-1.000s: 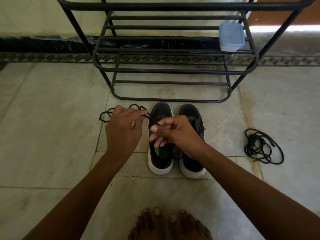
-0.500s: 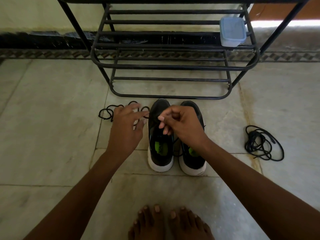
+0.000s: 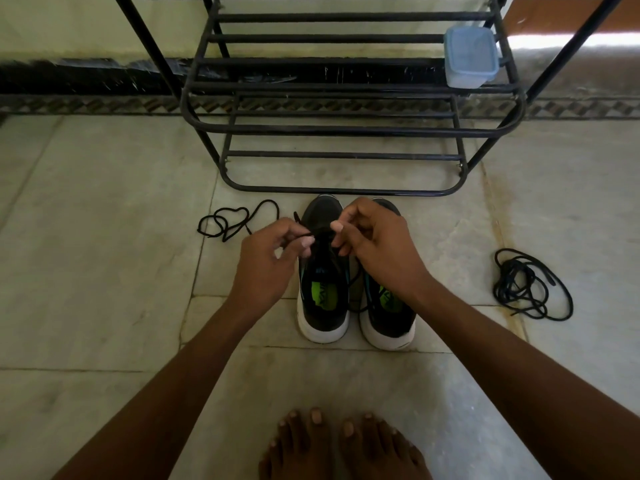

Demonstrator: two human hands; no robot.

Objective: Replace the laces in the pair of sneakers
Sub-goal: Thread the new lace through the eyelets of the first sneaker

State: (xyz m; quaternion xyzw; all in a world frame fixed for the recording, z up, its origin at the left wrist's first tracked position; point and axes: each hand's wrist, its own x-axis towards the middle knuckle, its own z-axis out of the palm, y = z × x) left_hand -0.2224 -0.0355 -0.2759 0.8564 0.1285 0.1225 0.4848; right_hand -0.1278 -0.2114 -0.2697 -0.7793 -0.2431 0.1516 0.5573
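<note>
Both hands, left hand [image 3: 266,261] and right hand [image 3: 377,244], pinch a thin black lace [image 3: 228,221] above the left black white-soled sneaker [image 3: 323,306]; bare floor tiles [image 3: 104,271] lie left of it.

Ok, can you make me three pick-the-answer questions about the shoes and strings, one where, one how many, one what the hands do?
1. Where is the pale blue lidded plastic box?
A on the floor
B on the black metal rack
C inside a shoe

2. How many black white-soled sneakers are there?
A one
B two
C four

3. What are the left hand and right hand doing?
A pinching a black lace
B lying flat
C lifting the box

Answers: 1 B, it sits on a rack shelf; 2 B, a side-by-side pair; 3 A, both pinch lace over the left-side sneaker.
</note>
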